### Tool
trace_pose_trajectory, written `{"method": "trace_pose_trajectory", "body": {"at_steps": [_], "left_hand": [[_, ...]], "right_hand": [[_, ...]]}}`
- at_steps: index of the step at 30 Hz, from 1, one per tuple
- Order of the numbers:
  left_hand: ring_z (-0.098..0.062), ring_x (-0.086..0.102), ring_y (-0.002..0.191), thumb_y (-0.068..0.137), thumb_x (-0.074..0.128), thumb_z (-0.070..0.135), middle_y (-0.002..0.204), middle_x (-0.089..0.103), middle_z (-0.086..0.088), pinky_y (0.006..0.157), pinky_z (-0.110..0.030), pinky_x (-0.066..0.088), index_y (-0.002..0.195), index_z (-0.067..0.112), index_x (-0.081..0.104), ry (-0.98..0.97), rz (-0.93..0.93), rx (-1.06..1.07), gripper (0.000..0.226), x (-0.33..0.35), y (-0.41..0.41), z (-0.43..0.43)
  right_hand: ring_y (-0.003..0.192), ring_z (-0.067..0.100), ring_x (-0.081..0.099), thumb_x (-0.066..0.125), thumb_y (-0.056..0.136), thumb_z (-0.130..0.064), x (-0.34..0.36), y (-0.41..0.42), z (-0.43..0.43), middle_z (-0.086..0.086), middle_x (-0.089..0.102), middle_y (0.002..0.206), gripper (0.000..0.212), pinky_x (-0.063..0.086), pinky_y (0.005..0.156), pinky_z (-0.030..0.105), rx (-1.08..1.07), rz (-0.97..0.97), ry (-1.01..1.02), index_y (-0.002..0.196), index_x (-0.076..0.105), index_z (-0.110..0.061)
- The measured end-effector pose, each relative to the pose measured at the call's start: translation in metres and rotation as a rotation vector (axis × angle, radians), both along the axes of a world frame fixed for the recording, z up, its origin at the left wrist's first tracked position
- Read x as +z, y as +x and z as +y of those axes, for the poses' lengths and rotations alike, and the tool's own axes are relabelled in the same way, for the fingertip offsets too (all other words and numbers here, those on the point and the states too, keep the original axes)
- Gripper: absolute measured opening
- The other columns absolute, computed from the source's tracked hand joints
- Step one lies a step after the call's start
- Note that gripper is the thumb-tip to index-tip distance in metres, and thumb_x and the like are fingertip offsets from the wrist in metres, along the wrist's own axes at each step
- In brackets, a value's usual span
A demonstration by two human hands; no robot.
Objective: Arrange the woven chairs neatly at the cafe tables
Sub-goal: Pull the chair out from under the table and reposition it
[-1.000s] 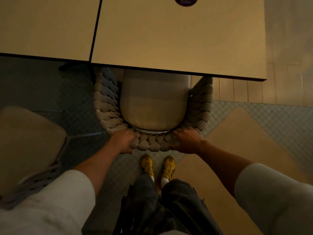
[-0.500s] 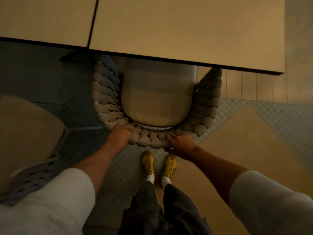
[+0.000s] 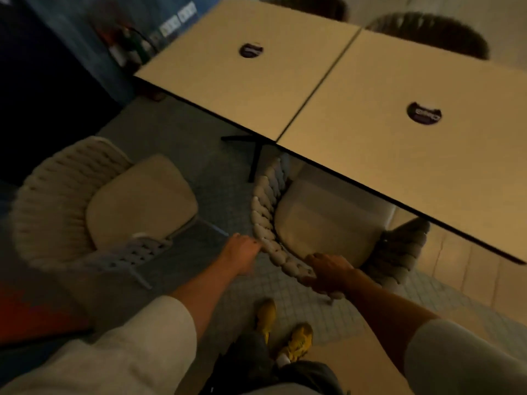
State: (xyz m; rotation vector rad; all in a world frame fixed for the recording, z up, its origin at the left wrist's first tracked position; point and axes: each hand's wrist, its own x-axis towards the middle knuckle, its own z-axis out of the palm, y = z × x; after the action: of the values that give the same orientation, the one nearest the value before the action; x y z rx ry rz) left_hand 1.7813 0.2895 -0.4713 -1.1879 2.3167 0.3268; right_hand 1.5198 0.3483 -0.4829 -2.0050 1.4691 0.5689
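Yellow shoes [image 3: 296, 340] stand on the small-tiled floor [image 3: 288, 292] just behind a beige chair of thick woven rope [image 3: 322, 223] with a cream seat cushion. The right hand [image 3: 328, 270] lies over this chair's curved back rim, fingers curled round the weave. The left hand [image 3: 243, 252] touches the rim's left end; blur hides whether it grips. The chair's seat is partly tucked under the right one of two square tan surfaces [image 3: 427, 172] pushed together. Left of the chair, apart from it, a second woven chair [image 3: 85, 201] stands clear of the surfaces. Beyond the chair, each surface bears a round dark sticker [image 3: 424, 113]; its pale lettering is too blurred to read. Farther still, dark chair backs [image 3: 433, 32] show.
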Motion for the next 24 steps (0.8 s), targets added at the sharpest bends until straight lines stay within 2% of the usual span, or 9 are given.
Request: {"method": "trace_pose_trajectory", "body": {"at_steps": [5, 9, 13, 16, 19, 24], "left_hand": [[-0.026, 0.053, 0.131, 0.090, 0.062, 0.040, 0.139, 0.061, -0.003, 0.107, -0.038, 0.037, 0.142, 0.023, 0.055, -0.135, 0.072, 0.246, 0.055, 0.057, 0.090, 0.008], [-0.027, 0.055, 0.128, 0.087, 0.063, 0.047, 0.138, 0.062, -0.004, 0.105, -0.037, 0.040, 0.140, 0.024, 0.055, -0.227, 0.049, 0.398, 0.058, 0.084, 0.168, 0.025], [-0.027, 0.056, 0.125, 0.086, 0.061, 0.050, 0.133, 0.063, -0.002, 0.103, -0.038, 0.041, 0.131, 0.027, 0.059, -0.215, 0.000, 0.523, 0.051, 0.096, 0.239, 0.046], [-0.025, 0.059, 0.119, 0.082, 0.060, 0.051, 0.127, 0.066, 0.002, 0.097, -0.037, 0.043, 0.118, 0.030, 0.064, -0.210, -0.017, 0.587, 0.042, 0.099, 0.291, 0.061], [-0.025, 0.062, 0.118, 0.081, 0.060, 0.054, 0.125, 0.069, 0.003, 0.099, -0.037, 0.045, 0.121, 0.034, 0.064, -0.224, 0.001, 0.624, 0.045, 0.106, 0.349, 0.078], [-0.028, 0.059, 0.121, 0.088, 0.057, 0.054, 0.128, 0.066, -0.006, 0.100, -0.036, 0.044, 0.125, 0.022, 0.061, -0.269, -0.055, 0.670, 0.048, 0.123, 0.466, 0.105]], "right_hand": [[0.125, 0.025, 0.055, 0.043, 0.090, -0.075, 0.048, 0.048, -0.050, 0.002, 0.055, 0.140, 0.073, 0.043, 0.104, 0.042, 0.182, 0.044, -0.107, 0.141, 0.050, -0.024], [0.125, 0.024, 0.055, 0.045, 0.092, -0.071, 0.080, 0.109, -0.078, 0.003, 0.056, 0.141, 0.066, 0.043, 0.104, 0.040, 0.333, 0.049, -0.197, 0.137, 0.054, -0.024], [0.137, 0.028, 0.046, 0.042, 0.093, -0.073, 0.107, 0.177, -0.083, 0.005, 0.046, 0.152, 0.077, 0.038, 0.111, 0.047, 0.453, 0.075, -0.282, 0.149, 0.043, -0.020], [0.142, 0.027, 0.042, 0.040, 0.093, -0.075, 0.117, 0.231, -0.087, 0.003, 0.040, 0.158, 0.081, 0.034, 0.114, 0.048, 0.511, 0.105, -0.284, 0.153, 0.038, -0.021], [0.142, 0.026, 0.041, 0.039, 0.093, -0.075, 0.124, 0.290, -0.096, 0.001, 0.039, 0.158, 0.081, 0.033, 0.114, 0.050, 0.521, 0.121, -0.303, 0.154, 0.036, -0.022], [0.142, 0.024, 0.042, 0.046, 0.090, -0.075, 0.129, 0.408, -0.094, -0.001, 0.041, 0.157, 0.080, 0.036, 0.112, 0.048, 0.574, 0.092, -0.325, 0.153, 0.039, -0.025]]}}
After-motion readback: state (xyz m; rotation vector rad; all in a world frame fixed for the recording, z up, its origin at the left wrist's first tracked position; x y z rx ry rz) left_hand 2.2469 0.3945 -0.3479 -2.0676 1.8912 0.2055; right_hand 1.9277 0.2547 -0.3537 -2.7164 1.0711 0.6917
